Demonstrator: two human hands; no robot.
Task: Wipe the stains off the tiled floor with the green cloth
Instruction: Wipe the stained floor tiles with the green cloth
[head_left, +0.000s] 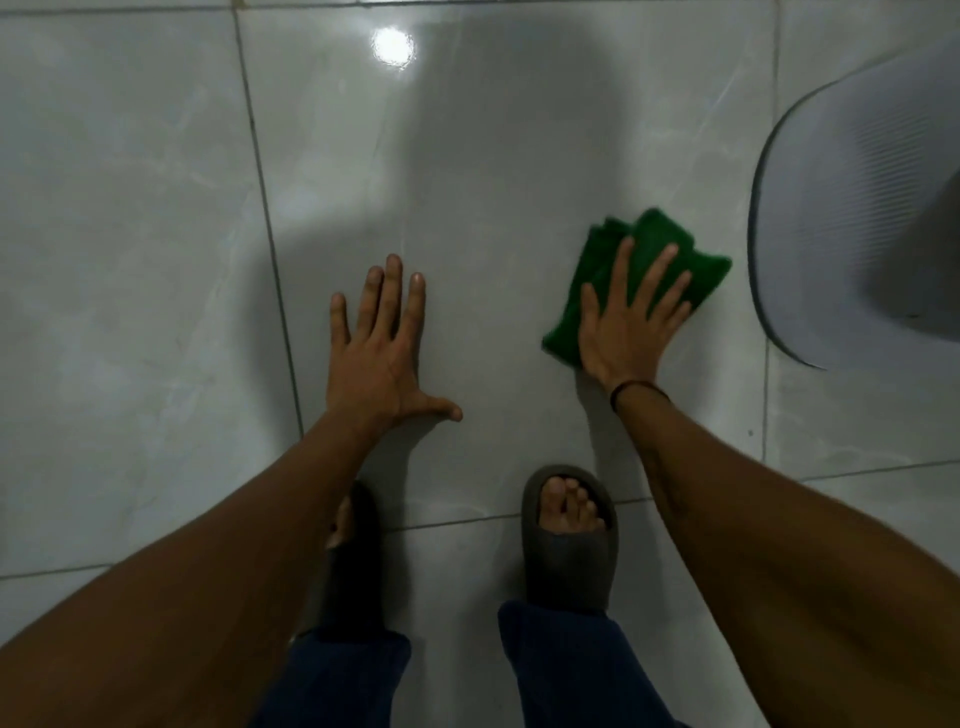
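A folded green cloth (660, 244) lies on the glossy grey tiled floor (156, 260), right of centre. My right hand (628, 322) presses flat on top of the cloth with fingers spread, covering its near half. My left hand (379, 343) rests palm down on the bare tile, fingers together and thumb out, holding nothing. The two hands are about a hand's width apart. I cannot make out distinct stains on the shiny tile around the cloth.
A round grey ribbed base of some appliance (857, 208) stands at the right edge, close to the cloth. My feet in dark slippers (569, 551) stand just behind the hands. A ceiling light reflects on the floor (393, 45) far ahead.
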